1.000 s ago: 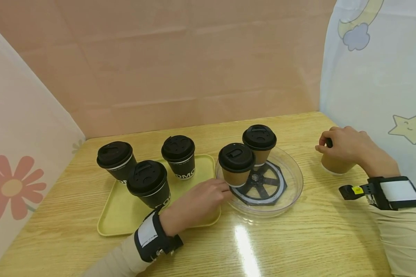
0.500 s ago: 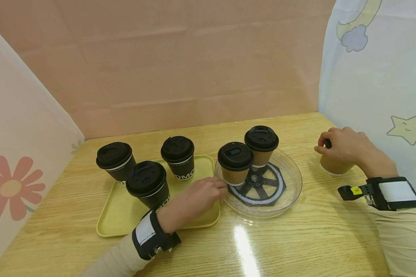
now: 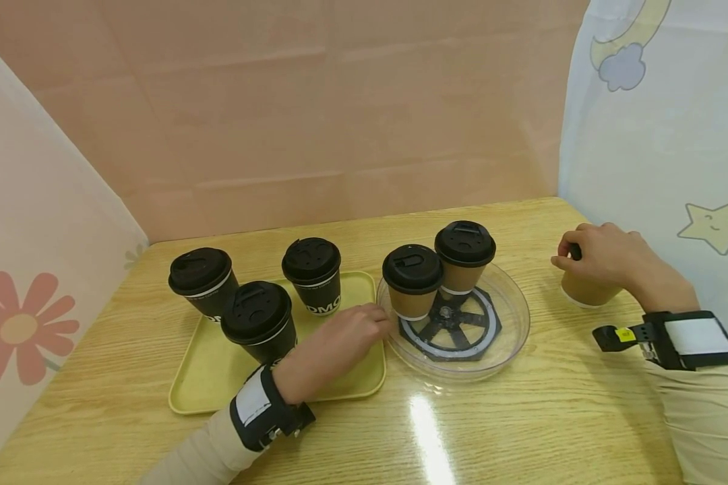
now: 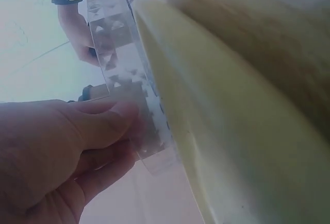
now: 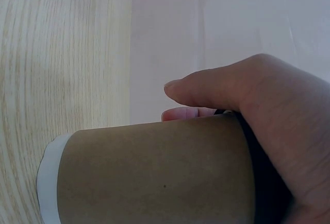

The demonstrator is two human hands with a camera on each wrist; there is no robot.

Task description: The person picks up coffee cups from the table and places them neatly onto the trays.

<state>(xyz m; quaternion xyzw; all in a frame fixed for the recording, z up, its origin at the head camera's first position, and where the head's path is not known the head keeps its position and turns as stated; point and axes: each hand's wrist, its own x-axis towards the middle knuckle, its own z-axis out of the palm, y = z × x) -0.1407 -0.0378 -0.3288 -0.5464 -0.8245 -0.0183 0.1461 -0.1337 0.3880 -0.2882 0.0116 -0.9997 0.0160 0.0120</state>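
My left hand (image 3: 348,337) is at the left rim of a clear round turntable (image 3: 512,323), above the right side of a yellow tray (image 3: 218,397). In the left wrist view, the thumb and fingers pinch its clear wall (image 4: 116,38). Two brown paper cups with black lids, a nearer cup (image 3: 411,303) and a farther cup (image 3: 461,277), stand upright on the turntable. Over at the right, my right hand (image 3: 609,256) grips another brown coffee cup (image 3: 585,291) from above, around its lid. This cup (image 5: 154,177) stands on the table; its lid is mostly hidden by the hand.
Three black lidded cups stand at the tray: a back-left cup (image 3: 203,279), a front cup (image 3: 259,323) and a back-right cup (image 3: 313,273). A pink cloth (image 3: 340,121) hangs behind the wooden table (image 3: 522,431). Patterned cloths hang at both sides.
The turntable has turned clockwise: the farther cup moved right, the nearer one slightly back. My left hand shifted slightly left and back along the rim. My right hand and its cup stayed put.
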